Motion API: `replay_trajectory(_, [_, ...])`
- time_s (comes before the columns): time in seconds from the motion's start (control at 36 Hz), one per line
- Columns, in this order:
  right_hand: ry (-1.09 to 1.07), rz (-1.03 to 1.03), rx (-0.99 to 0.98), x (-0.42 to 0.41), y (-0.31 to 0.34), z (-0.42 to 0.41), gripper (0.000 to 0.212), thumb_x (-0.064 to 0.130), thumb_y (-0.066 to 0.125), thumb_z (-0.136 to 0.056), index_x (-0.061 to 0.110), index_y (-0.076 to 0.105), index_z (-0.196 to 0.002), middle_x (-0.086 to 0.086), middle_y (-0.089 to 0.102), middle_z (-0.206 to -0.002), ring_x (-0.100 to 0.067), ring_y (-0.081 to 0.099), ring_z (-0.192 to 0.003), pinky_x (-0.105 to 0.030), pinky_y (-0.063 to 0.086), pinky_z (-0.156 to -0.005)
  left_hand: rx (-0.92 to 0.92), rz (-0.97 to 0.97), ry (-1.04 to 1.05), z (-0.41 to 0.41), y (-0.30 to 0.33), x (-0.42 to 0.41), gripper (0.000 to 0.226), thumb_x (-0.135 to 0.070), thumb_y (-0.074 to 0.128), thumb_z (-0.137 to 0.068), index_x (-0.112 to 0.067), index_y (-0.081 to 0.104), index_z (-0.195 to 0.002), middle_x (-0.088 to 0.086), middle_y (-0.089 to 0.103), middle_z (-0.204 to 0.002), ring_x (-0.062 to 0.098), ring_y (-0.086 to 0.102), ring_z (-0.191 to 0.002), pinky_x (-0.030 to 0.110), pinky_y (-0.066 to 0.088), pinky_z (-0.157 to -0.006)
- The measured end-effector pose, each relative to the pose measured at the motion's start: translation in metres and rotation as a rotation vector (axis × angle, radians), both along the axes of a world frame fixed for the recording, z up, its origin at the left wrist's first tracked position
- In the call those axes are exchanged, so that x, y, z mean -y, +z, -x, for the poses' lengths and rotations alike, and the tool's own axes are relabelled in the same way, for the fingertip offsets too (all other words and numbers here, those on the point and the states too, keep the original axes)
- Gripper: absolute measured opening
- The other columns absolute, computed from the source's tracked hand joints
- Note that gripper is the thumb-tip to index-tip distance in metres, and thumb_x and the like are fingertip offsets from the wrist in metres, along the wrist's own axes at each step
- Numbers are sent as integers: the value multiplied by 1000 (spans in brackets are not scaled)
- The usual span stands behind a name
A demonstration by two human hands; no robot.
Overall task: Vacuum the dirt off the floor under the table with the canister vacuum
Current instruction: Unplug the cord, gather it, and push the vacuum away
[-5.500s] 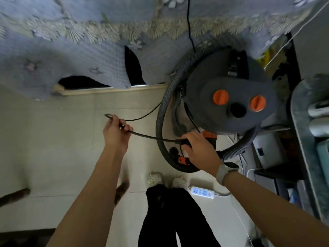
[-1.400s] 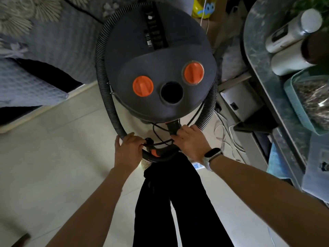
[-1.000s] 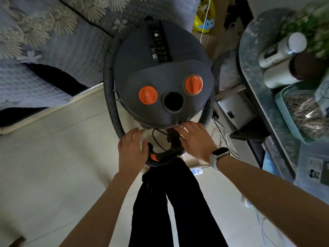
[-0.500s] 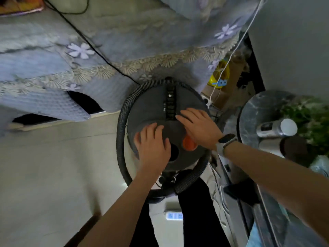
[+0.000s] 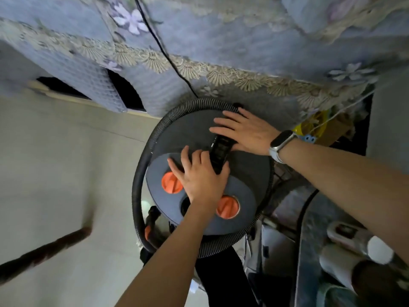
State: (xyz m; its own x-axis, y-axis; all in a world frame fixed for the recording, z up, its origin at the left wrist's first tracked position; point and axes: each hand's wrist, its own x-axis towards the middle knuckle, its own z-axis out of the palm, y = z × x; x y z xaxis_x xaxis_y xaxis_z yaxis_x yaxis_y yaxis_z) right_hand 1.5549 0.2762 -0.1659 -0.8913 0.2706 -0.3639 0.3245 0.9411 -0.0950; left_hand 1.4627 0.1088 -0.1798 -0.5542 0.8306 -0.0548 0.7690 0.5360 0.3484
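Seen from above, a person's two bare hands rest on the lid of one dark grey canister vacuum (image 5: 190, 138) standing on the pale tiled floor (image 5: 66, 173), right against the hanging edge of a blue flowered cloth (image 5: 221, 45) that drapes the desk. The left hand (image 5: 199, 176) lies flat on the lid with its fingers (image 5: 185, 154) straight and slightly spread, gripping nothing; the thumb side touches the black carry handle (image 5: 220, 151), whose near end the hand partly covers. The right hand (image 5: 247, 131) lies just beyond that handle, fingers long and relaxed, palm down, also holding nothing; a watch (image 5: 281, 142) sits on its wrist. Two orange knobs (image 5: 171, 182) show on the lid, one just left of the left hand's fingers and one beside the left wrist; a round dark opening between them is mostly hidden by that wrist. One ribbed black hose (image 5: 141, 173) loops round the canister, its lower end lost behind the left forearm. A thin black cable (image 5: 163, 52) runs down the cloth towards the vacuum. Under the cloth, two dark gaps reveal nothing of the floor beneath the desk. Right of the arms, a cluttered surface is blurred; two pale cylinders (image 5: 363, 242) there are hard to identify. The person's dark trousers (image 5: 221, 275) are partly hidden below the canister. A dark blurred streak (image 5: 44, 251) crosses the floor far left of the hands.
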Motion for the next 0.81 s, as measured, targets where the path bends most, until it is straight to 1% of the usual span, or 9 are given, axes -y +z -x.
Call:
replay_trajectory(0.06, [56, -8, 44, -3, -2, 7, 67, 31, 54, -95, 23, 19, -152, -4, 20, -158, -26, 6, -148, -44, 6, -119, -24, -18, -30, 6, -1, 0, 50, -57, 45, -74, -13, 68, -82, 4, 69, -83, 33, 55, -113, 67, 17, -106])
replay_trajectory(0.11, [94, -20, 7, -4, 0, 11, 63, 28, 60, -92, 16, 33, -147, -12, 37, -146, -33, 20, -144, -44, 17, -117, -46, -12, -59, 11, 0, -1, 49, -58, 45, -73, -15, 68, -78, 3, 67, -78, 30, 58, -105, 67, 17, -107])
replay_trajectory(0.19, [169, -58, -45, -2, 8, 18, 57, 29, 73, -81, 7, 53, -130, -18, 56, -119, -38, 50, -117, -45, 44, -96, -53, -2, -88, 16, 4, 0, 50, -57, 42, -71, -16, 69, -79, 0, 66, -74, 27, 61, -97, 68, 21, -105])
replay_trajectory(0.25, [179, -93, -75, 1, 10, 22, 55, 32, 78, -75, 5, 60, -120, -18, 60, -107, -37, 57, -101, -43, 50, -86, -46, 15, -114, 23, 5, 2, 50, -57, 41, -70, -17, 70, -81, -2, 66, -72, 26, 61, -96, 68, 19, -106])
replay_trajectory(0.39, [125, -137, -82, 21, 8, 36, 55, 35, 82, -68, 2, 63, -109, -18, 63, -95, -37, 62, -88, -44, 51, -84, -117, 63, -230, 54, 9, 12, 40, -52, 69, -64, -18, 72, -85, -2, 67, -73, 26, 63, -95, 71, 19, -104])
replay_trajectory(0.5, [1, -105, -132, 42, 2, 54, 56, 41, 80, -69, 1, 64, -104, -17, 62, -85, -37, 61, -78, -43, 53, -70, -182, 37, -334, 93, 12, 22, 44, -45, 79, -59, -16, 74, -91, 0, 70, -78, 26, 64, -100, 73, 25, -99])
replay_trajectory(0.61, [-90, -86, -175, 68, -4, 84, 56, 53, 70, -71, 3, 64, -97, -13, 60, -76, -34, 60, -67, -38, 51, -58, -271, 16, -445, 143, 16, 34, 53, -46, 84, -55, -17, 73, -98, 0, 73, -87, 22, 63, -110, 71, 32, -96])
replay_trajectory(0.69, [-140, -69, -246, 91, -7, 116, 53, 55, 74, -68, 6, 62, -85, -8, 58, -66, -29, 59, -55, -31, 42, -46, -297, 24, -511, 185, 16, 47, 58, -41, 87, -55, -17, 72, -105, -2, 73, -95, 23, 61, -115, 68, 33, -96])
replay_trajectory(0.81, [-242, 3, -328, 129, -8, 162, 50, 53, 78, -67, 9, 56, -78, -2, 56, -60, -23, 57, -46, -23, 27, -39, -319, 6, -580, 242, 17, 68, 54, -29, 84, -61, -17, 68, -111, -1, 71, -106, 31, 58, -118, 69, 29, -101])
